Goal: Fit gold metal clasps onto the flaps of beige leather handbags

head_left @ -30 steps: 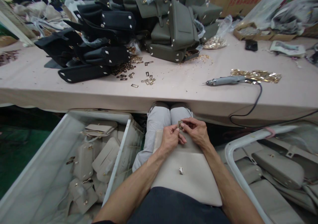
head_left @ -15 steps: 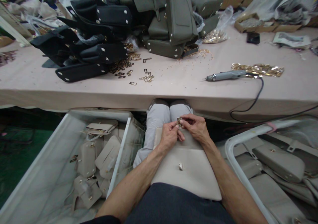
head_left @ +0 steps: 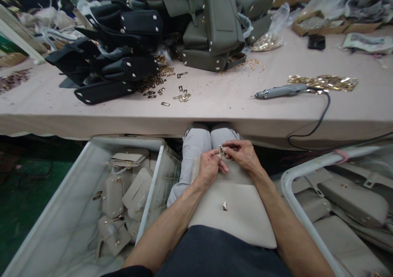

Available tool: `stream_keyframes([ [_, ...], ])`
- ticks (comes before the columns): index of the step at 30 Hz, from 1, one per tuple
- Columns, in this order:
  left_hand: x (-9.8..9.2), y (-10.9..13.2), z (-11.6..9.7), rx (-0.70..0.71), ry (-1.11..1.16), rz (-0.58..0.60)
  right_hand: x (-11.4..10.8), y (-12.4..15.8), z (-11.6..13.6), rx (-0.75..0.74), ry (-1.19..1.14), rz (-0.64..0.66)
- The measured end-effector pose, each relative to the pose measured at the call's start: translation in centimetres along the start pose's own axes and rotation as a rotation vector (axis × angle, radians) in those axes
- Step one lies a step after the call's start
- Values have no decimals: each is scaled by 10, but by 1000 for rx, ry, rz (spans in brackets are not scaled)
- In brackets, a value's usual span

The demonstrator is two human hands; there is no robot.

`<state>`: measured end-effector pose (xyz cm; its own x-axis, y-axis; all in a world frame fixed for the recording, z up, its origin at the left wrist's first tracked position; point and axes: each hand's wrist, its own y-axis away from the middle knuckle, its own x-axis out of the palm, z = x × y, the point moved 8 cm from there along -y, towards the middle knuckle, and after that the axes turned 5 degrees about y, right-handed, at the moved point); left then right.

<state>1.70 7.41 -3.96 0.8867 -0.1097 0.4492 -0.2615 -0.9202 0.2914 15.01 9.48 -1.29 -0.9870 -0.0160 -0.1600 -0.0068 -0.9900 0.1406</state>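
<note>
A beige handbag (head_left: 242,221) lies across my lap, with a small metal turn-lock (head_left: 225,206) on its front. At the bag's far edge, my left hand (head_left: 210,166) and my right hand (head_left: 243,154) meet, fingertips pinched around a small rectangular metal clasp plate (head_left: 220,149). Thumb and forefinger of each hand press at the plate from opposite sides. The other left fingers curl beneath it. Whether the plate is joined to the bag's flap is hidden by the fingers.
Before me on the table (head_left: 211,109) are black bags (head_left: 104,91), dark green bags (head_left: 225,23), loose clasp plates (head_left: 184,97) and a grey electric screwdriver (head_left: 281,91) with its cord. Bins of beige bags flank me: a left bin (head_left: 76,179) and a right bin (head_left: 287,183).
My view has shifted slightly, so the table and bins appear a little further right. Both hands keep their pinch on the clasp plate, which looks turned slightly.
</note>
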Motion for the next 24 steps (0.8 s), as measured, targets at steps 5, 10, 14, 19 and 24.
stream_keyframes([
  [5,1,0,0,-4,-15,3,0,0,-2,7,-48,21],
  [10,0,0,1,4,-33,-16,-2,0,-5,21,-76,59],
  [14,0,0,1,12,-77,-12,2,-2,-2,-36,-57,185],
  [19,1,1,2,37,-116,11,2,0,11,-136,63,259],
  [24,3,4,-1,60,-117,51,2,4,25,-206,150,268],
])
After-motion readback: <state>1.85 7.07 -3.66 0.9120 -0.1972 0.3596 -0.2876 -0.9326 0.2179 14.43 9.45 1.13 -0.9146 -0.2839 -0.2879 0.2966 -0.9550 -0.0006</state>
